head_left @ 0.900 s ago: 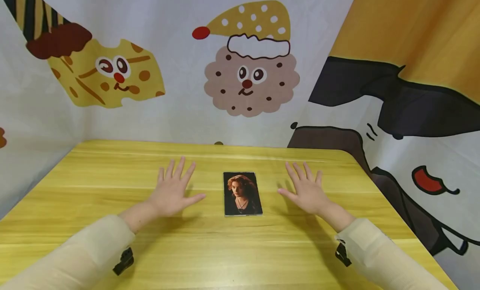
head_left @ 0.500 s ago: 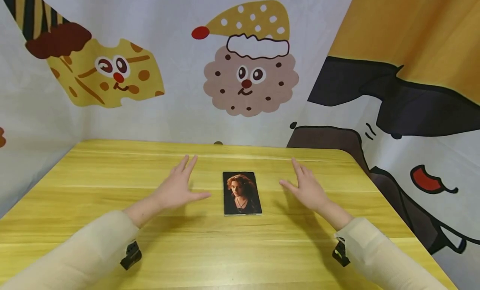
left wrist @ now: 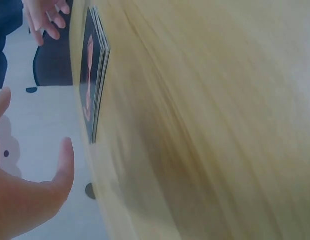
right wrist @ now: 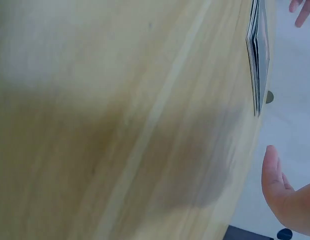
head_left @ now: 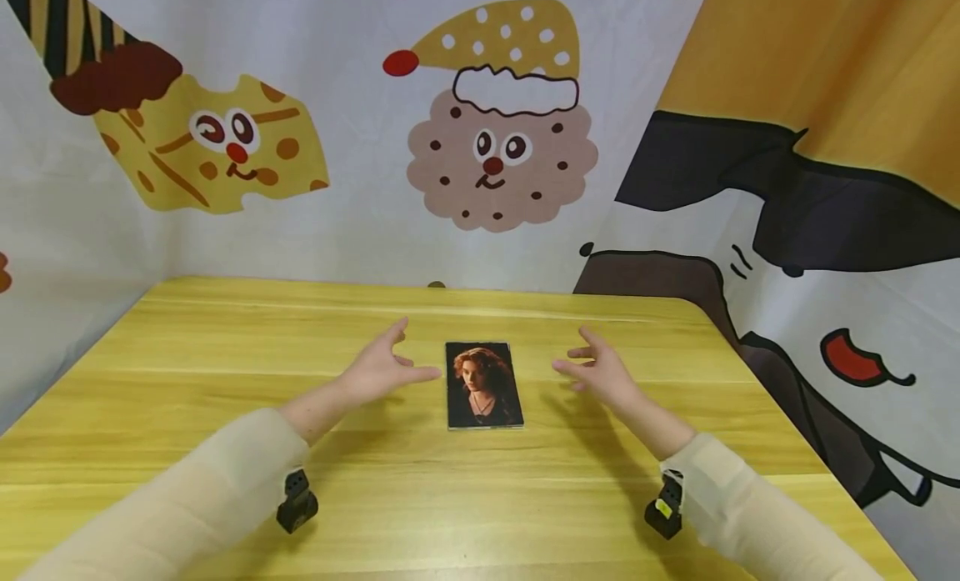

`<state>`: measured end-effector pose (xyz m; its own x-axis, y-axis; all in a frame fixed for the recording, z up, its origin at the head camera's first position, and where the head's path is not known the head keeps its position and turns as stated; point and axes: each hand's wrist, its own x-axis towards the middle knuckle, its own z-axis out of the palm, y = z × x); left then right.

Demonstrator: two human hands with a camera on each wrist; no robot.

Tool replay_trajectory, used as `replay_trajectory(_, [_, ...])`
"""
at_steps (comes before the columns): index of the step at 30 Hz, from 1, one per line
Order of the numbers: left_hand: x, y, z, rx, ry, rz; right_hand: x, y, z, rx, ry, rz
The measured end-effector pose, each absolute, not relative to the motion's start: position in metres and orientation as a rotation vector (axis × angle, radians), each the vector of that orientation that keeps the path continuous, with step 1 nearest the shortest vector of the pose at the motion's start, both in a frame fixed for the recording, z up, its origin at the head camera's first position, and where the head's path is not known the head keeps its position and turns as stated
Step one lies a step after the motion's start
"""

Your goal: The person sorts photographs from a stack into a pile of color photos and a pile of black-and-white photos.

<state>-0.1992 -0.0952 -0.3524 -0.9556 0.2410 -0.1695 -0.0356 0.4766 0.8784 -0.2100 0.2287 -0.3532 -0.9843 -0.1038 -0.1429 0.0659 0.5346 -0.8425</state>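
Note:
A small rectangular picture card [head_left: 484,386] lies flat on the wooden table [head_left: 480,506], with a dark portrait of a person on top. Several thin layers show along the card's edge [right wrist: 255,60] in the right wrist view; whether it is a stack or one folded piece I cannot tell. My left hand [head_left: 384,369] hovers just left of the card, thumb pointing at it, fingers bent loosely and holding nothing. To its right hangs my right hand [head_left: 602,374], farther off, also above the table with nothing in it.
Behind the table hangs a white cloth [head_left: 360,231] printed with cartoon figures, and it continues along both sides. A small black device [head_left: 297,502] is strapped under the left sleeve, another black device [head_left: 664,506] under the right.
My left hand has moved right, toward the card, and turned inward. The right hand has turned inward too. Both hands went from spread fingers to looser, bent ones; the card stayed still.

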Motion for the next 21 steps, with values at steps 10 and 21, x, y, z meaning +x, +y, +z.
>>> replay_trajectory(10, [-0.199,-0.078,-0.363,0.030,2.208,1.615,-0.206,0.212,-0.365,0.032,2.433,-1.587])
replay_trajectory(21, [-0.192,-0.064,-0.376,-0.010,2.096,1.693,-0.197,0.194,-0.376,0.019,2.335,-1.617])
